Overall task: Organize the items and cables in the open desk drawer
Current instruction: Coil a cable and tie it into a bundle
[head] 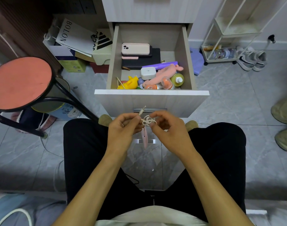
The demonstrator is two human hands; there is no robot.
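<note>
1. A small coil of white cable (148, 121) is held between the left hand (123, 128) and the right hand (168, 128), pinched by both in front of the open drawer (151, 92).
2. One plug end (142, 110) is pointed up from the left fingers.
3. A pink strap (145, 138) is seen hanging below the coil.
4. In the drawer, a pink phone (135, 48) is stacked on dark cases (153, 58) at the back.
5. A white box (148, 73), a yellow toy (129, 82), a pink pouch (164, 73) and a green bottle (177, 79) are crowded at the front.
6. A red stool (20, 82) is placed at the left.
</note>
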